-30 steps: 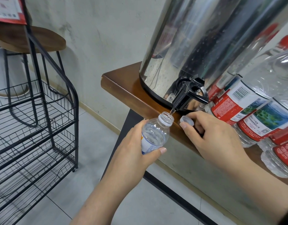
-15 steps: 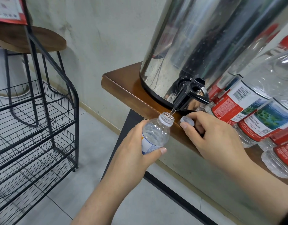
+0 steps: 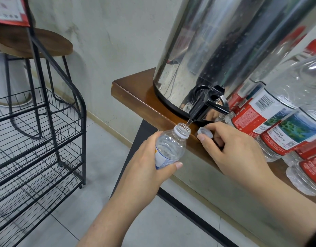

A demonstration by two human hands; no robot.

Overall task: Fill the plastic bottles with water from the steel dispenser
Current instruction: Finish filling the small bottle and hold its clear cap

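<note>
A tall steel dispenser (image 3: 216, 50) stands on the wooden table (image 3: 135, 91). Its black tap (image 3: 205, 106) overhangs the front edge, and a thin stream of water runs from the spout. My left hand (image 3: 144, 163) grips a small clear plastic bottle (image 3: 169, 148), tilted with its open mouth right under the stream. My right hand (image 3: 232, 148) rests on the table edge and pinches the bottle's white cap (image 3: 205, 132) between fingers and thumb.
Several large clear bottles with red labels (image 3: 278, 122) crowd the table to the right of the tap. A black wire rack (image 3: 38, 136) stands on the tiled floor at left, with a wooden stool (image 3: 29, 41) behind it.
Water keeps running into the bottle. Both hands hold nearly the same places; the view has only shifted slightly.
</note>
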